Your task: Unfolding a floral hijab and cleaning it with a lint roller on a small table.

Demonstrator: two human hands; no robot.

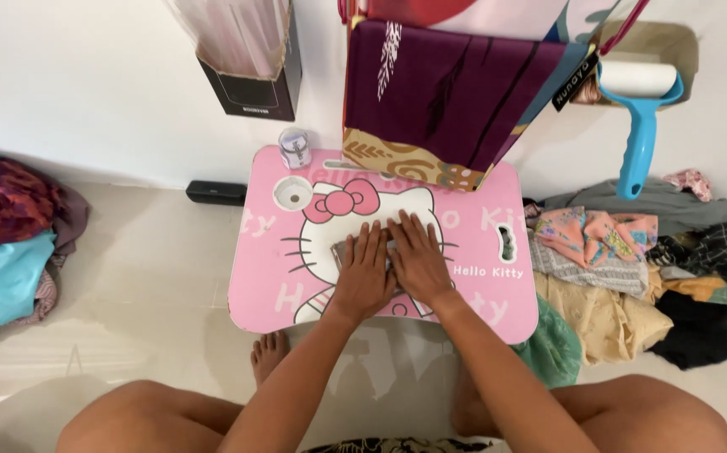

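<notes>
A small pink lap table (271, 285) with a cartoon cat print stands on the floor in front of me. Both hands lie flat on its middle, side by side, fingers spread. My left hand (365, 273) and my right hand (418, 256) press down on a small folded grey patterned cloth (340, 252), mostly hidden beneath them. My right hand slightly overlaps the left. Neither hand grips anything.
A small clear jar (295, 148) stands at the table's far left corner beside a round cup hole (293, 194). A purple and gold cloth (439, 101) hangs over the far edge. Piles of clothes lie left (3, 243) and right (632, 268). A blue lint roller (638, 126) leans on the wall.
</notes>
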